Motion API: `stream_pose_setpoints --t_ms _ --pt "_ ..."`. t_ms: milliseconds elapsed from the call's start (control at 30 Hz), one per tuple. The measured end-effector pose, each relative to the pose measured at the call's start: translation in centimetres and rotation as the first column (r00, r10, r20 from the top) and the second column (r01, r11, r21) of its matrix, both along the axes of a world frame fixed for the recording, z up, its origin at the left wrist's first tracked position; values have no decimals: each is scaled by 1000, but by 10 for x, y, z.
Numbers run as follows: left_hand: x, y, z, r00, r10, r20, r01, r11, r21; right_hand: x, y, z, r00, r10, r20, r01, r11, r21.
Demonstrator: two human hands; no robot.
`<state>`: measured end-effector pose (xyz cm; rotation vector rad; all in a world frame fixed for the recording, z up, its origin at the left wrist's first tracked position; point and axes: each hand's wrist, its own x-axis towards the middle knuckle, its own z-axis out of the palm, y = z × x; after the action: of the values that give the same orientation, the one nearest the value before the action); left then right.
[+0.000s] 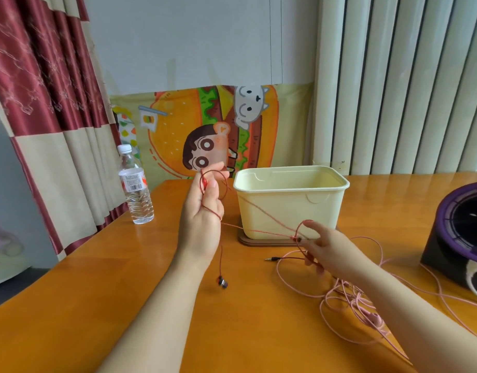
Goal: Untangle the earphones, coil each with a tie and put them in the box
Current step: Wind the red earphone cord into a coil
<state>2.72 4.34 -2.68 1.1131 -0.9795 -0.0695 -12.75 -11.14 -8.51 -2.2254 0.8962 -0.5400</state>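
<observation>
- My left hand (202, 211) is raised over the far-left part of the orange wooden table (124, 305). Its fingers are curled round the thin red braided earphone cord (261, 212), which crosses the palm. One dark metal earbud (222, 282) dangles below the wrist.
- My right hand (330, 251) sits lower, just in front of the cream plastic box (291, 203) near the table's far edge. Thumb and fingers pinch the same cord, with a small loop over the index finger.
- The cord runs taut between both hands, across the box's front.
- The pale pink earphone cord (350, 300) is a loose tangle toward the near-right edge, partly under my right forearm. A black jack plug (271, 259) lies near it, and I can't tell whose it is.
- Looks like I'm mid-separating red from pink. I'd ease the tension first, since pulling hard probably tightens any knot.
- Then I'd feed the loop off the finger and lift the red cord clear of the pink before coiling.
- I can't spot any tie, so that needs finding.
</observation>
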Motion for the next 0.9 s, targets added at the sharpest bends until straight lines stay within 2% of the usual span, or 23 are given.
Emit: stream_pose_setpoints --t_ms 67,233,400,567,700,800,833,900 --pt "-1 1 15 1000 -6 15 6 1000 -9 -2 -4 4 998 -43 45 41 998 47" --pt "-11 2 49 998 -58 -13 58 998 -41 -10 2 23 997 59 -57 -50 989 141" --pt "-19 7 69 986 -97 -133 87 993 -83 -19 11 34 995 87 -38 -83 992 92" --pt "-25 17 74 987 -83 -139 70 993 -99 -25 19 35 998 56 24 -57 998 17" --pt "-30 25 78 984 -88 -157 71 992 -108 -29 22 29 998 61 -25 -61 998 -2" --pt "-33 27 81 965 -169 -199 152 984 -95 -35 23 28 989 144 8 -144 979 143" --pt "-33 27 82 957 -195 -213 182 980 -77 -38 23 29 981 175 83 -190 953 237" --pt "-32 28 82 943 -230 -239 231 973 -25 -40 23 35 929 152 337 -300 844 445"
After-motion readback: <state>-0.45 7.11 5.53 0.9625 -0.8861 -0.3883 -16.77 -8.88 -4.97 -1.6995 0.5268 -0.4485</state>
